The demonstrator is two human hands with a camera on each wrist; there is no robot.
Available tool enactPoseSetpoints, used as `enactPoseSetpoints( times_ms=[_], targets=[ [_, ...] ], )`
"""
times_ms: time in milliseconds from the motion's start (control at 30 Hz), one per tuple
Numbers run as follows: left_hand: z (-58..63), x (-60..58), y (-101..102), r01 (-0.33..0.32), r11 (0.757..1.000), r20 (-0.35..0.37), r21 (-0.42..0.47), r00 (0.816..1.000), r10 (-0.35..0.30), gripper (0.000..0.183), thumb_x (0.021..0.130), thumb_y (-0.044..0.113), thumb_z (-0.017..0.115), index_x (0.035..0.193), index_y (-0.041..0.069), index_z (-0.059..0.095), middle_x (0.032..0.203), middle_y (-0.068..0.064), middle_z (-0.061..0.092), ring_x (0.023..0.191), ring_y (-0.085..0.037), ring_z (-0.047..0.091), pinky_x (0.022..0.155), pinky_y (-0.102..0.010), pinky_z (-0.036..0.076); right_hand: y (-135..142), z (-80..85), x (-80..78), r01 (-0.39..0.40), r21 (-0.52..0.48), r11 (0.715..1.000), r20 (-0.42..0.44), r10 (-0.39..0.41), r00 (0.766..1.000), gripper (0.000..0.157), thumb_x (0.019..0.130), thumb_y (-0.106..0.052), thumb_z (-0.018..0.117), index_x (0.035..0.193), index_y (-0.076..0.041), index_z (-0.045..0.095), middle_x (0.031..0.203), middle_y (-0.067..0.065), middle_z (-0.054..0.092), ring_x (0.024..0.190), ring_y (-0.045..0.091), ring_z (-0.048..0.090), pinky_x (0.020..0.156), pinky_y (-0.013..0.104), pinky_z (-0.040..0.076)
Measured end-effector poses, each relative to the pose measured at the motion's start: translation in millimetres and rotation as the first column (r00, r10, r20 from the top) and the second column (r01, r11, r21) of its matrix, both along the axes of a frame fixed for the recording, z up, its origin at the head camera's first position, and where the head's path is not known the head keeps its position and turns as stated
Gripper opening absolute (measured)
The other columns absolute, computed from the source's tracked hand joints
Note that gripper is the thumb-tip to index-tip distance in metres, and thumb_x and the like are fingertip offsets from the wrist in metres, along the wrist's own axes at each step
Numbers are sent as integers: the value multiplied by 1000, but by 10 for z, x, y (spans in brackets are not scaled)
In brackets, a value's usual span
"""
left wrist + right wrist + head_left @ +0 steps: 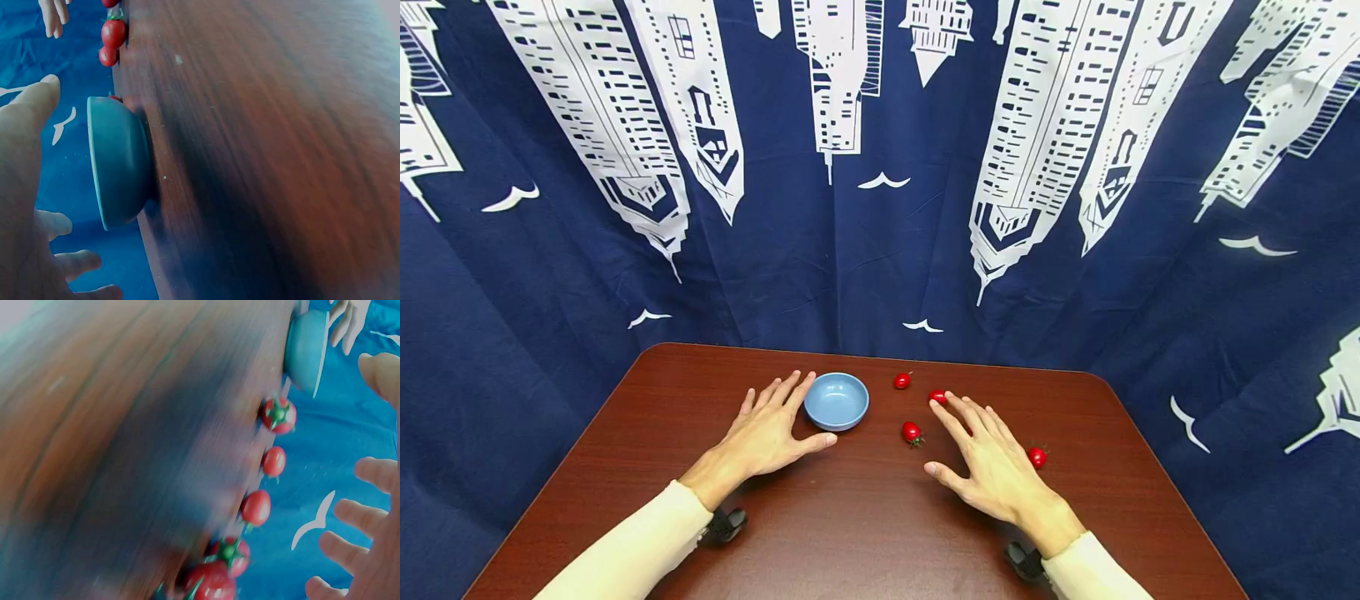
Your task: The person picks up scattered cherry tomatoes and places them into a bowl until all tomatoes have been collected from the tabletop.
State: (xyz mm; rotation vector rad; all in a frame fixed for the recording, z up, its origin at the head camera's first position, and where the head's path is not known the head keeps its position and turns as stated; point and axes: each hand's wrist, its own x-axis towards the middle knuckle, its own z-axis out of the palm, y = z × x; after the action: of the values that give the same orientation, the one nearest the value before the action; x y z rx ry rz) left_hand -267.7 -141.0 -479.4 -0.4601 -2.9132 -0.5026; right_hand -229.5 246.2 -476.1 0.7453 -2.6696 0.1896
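Observation:
A small light-blue bowl (pixel 837 402) stands upright on the table. My left hand (pixel 765 433) is spread just left of the bowl, thumb toward its near side and holding nothing; the left wrist view shows the bowl (pixel 119 164) beyond the thumb. Over the right half of the table my right hand (pixel 996 467) hovers with fingers extended, also bare. Several red cherry tomatoes lie around it: one farther back (pixel 902 381), one at the fingertips (pixel 937 396) partly covered by them, one with a green stem left of the hand (pixel 912 432), and one (pixel 1037 457) to its right.
The brown wooden table (pixel 880 533) has rounded far corners. Behind it hangs a dark blue curtain (pixel 790 275) with white buildings and birds. Black straps (pixel 724 527) sit at both wrists. In the right wrist view, several tomatoes (pixel 212 582) cluster close to the camera.

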Motion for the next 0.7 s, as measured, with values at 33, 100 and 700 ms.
enactPoseSetpoints(
  times_ms=[33,100,700],
  targets=[
    [3,-23,17,0,1000,0,6,1000,0,116,80,99,51,172,33,23,176,-8,33,160,-42,34,126,-76,23,-34,4,-12,-8,-4,1000,2,8,1000,90,96,-75,61,170,-33,29,174,0,35,159,34,37,131,60,28],
    [9,-59,46,2,1000,5,16,1000,-3,115,81,97,54,172,32,24,175,-8,35,159,-41,36,126,-75,25,-102,7,-32,-21,-9,1000,11,21,1000,89,97,-74,60,170,-34,28,174,-1,35,159,32,38,131,59,29],
    [24,-269,172,23,999,15,31,1000,-23,107,83,81,73,162,14,47,159,-6,55,139,-36,57,113,-67,45,-554,11,-207,-95,-51,994,80,99,992,81,101,-68,58,169,-31,34,170,3,41,154,31,45,127,58,38]
  ],
)
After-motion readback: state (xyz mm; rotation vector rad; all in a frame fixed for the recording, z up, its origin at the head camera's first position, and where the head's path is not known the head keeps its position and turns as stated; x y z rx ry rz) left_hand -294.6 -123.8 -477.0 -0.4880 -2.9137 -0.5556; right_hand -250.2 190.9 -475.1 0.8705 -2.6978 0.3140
